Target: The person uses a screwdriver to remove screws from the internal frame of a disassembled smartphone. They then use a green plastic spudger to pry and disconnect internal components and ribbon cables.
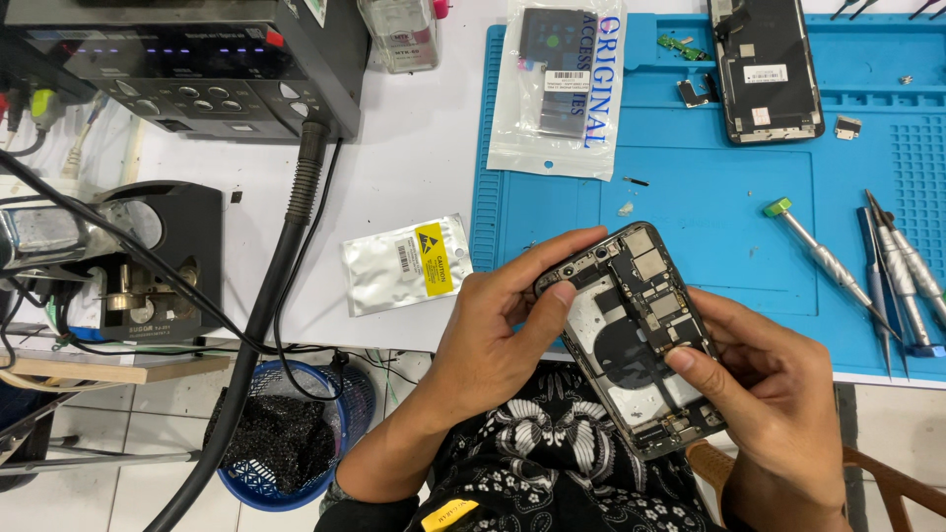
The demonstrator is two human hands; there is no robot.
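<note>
blue mat [552, 202] on a white table [414, 167]; silver pouch [406, 263] with a yellow label; green-capped screwdriver [826, 258]; black floral-patterned cloth [562, 463]; blue basket [286, 433]; dark grey phone [636, 335].

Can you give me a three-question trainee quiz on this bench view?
1. True or false: both hands grip the opened phone.
2. Which lies on the blue mat? A) silver foil pouch B) green-tipped screwdriver C) blue basket
3. Fill in: the left hand's thumb presses near the phone's ____ end.

Key: 1 true, with the right hand at its lower side. 2 B, the green-tipped screwdriver. 3 top.
</note>
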